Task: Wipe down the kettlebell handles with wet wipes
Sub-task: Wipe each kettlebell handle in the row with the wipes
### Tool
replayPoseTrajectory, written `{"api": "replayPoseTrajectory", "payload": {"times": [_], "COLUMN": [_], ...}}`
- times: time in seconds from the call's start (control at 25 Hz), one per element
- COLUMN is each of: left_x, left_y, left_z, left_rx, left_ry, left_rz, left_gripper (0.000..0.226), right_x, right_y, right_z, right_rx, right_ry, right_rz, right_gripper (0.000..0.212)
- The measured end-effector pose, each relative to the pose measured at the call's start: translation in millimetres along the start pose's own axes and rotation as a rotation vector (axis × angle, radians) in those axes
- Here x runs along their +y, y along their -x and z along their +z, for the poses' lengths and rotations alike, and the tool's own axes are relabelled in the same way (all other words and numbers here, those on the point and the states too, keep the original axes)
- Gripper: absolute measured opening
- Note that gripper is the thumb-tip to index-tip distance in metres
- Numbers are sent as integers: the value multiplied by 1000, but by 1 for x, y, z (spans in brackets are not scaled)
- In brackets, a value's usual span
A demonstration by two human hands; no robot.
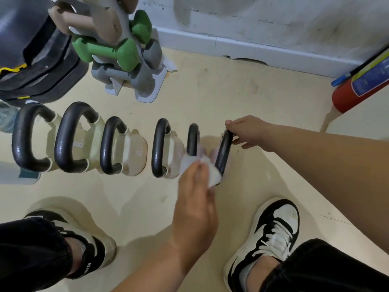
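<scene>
1. Left hand (195,186): fingers curled round a white wet wipe (210,171), pressing it against the near end of a black handle (224,152).
2. Right hand (246,131): fingers and thumb wrapped over the far end of the same handle. The bar's long axis runs between the two hands, far to near, with the far end leaning slightly right.
3. Kettlebells (134,152): six, in one row on the floor, stretching left from the fingers. The held one is at the right end, and its neighbour is just beside the wipe. All handles arch upward with their loops roughly parallel, over pale bodies.
4. Open room: bare floor (231,91) right of the fingers and beyond them, up to the skirting board (231,45). The row closes off the left.
5. Shoes (273,228): two, black and white, nearer than the hands, one on either side.
6. Dumbbell rack (147,87): beyond the fingers, to the far left. Two green dumbbells (107,51) can be counted; the rest are blurred.
7. Fire extinguisher (357,87): one, red, far right, leaning.
</scene>
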State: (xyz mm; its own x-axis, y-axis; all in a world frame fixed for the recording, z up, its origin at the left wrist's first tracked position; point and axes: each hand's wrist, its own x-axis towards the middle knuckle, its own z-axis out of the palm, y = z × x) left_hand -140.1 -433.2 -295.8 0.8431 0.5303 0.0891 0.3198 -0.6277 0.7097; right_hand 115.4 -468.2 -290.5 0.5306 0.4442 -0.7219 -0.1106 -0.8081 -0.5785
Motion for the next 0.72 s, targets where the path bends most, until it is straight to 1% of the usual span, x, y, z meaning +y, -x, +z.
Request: {"api": "replayPoseTrajectory", "payload": {"times": [0.04,0.08,0.12,0.16,0.2,0.28,0.32,0.4,0.48,0.56,0.6,0.64,0.72], "left_x": [14,27,34,34,30,18,15,20,33,37,39,36,33], "left_y": [-8,-16,-25,-35,-44,-63,-76,-110,-147,-167,-169,-162,-116], "left_z": [6,14,23,31,39,48,50,53,62,69,68,68,64], "left_rx": [-97,-230,-346,-415,-431,-395,-408,-477,-518,-525,-509,-464,-294], "left_ry": [-58,-137,-210,-278,-322,-379,-406,-398,-309,-278,-343,-388,-409], "left_rz": [111,138,104,50,20,25,23,-46,-239,-318,-308,-244,-91], "left_gripper": [52,58,64,69,70,62,55,58,58,59,60,62,68], "right_x": [0,0,-1,-1,-2,-3,-5,-11,-18,-21,-21,-20,-16], "right_y": [1,2,3,4,4,3,3,3,1,-3,-5,-7,-8], "right_z": [-1,-1,-2,-5,-8,-14,-17,-18,-19,-20,-20,-19,-16], "right_rx": [-5,-18,-42,-70,-97,-135,-146,-151,-85,11,34,35,-11], "right_ry": [-26,-46,-62,-86,-109,-111,-104,-87,-99,-119,-111,-99,-70], "right_rz": [12,30,46,62,76,93,99,106,93,76,81,91,110], "right_gripper": [41,42,44,46,49,52,52,52,50,45,43,43,43]}}
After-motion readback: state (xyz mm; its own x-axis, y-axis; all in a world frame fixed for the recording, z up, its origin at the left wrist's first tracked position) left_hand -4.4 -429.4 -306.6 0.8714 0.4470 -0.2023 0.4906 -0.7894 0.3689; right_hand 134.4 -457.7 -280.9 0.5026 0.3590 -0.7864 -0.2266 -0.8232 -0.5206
